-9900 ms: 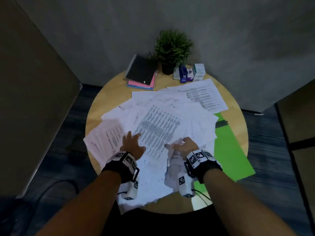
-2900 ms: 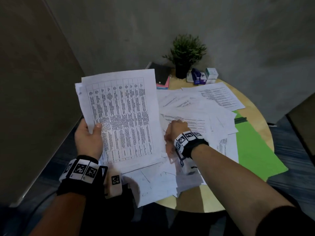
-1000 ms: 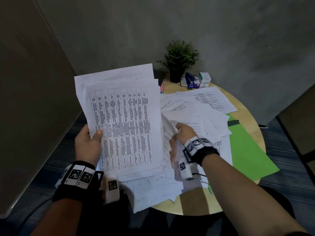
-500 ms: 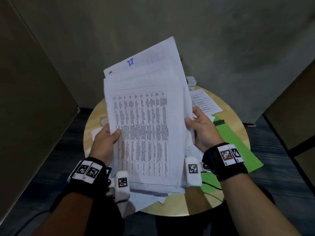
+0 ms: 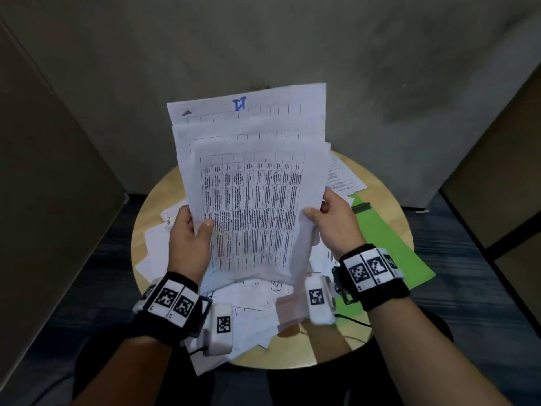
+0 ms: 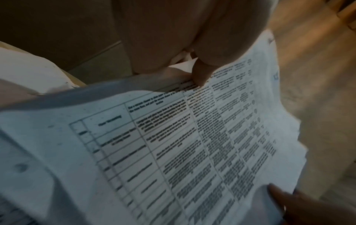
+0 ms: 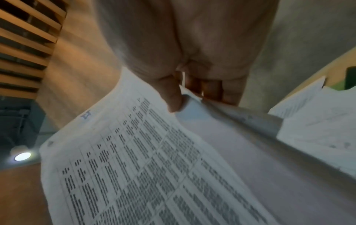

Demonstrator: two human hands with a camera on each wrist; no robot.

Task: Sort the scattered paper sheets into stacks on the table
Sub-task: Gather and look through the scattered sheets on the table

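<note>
A bundle of white printed sheets (image 5: pixel 251 189) stands nearly upright above the round wooden table (image 5: pixel 389 200), the front page showing a table of text. My left hand (image 5: pixel 190 230) grips its left edge, thumb on the front page. My right hand (image 5: pixel 330 221) grips the right edge the same way. The left wrist view shows the front sheet (image 6: pixel 192 144) under the left thumb (image 6: pixel 201 74). In the right wrist view the sheets (image 7: pixel 134 167) are pinched by the right thumb (image 7: pixel 171 97) with fingers behind. More loose sheets (image 5: pixel 248 303) lie scattered on the table below.
A green folder (image 5: pixel 386 244) lies on the table's right side, and one printed sheet (image 5: pixel 342 177) at the far right. Grey walls close in behind and to the left; dark floor surrounds the table. The bundle hides the back of the table.
The right hand left the table pile and took the bundle's right edge. Both hands now hold the bundle centred and squarer above the table, with more sheets in it.
</note>
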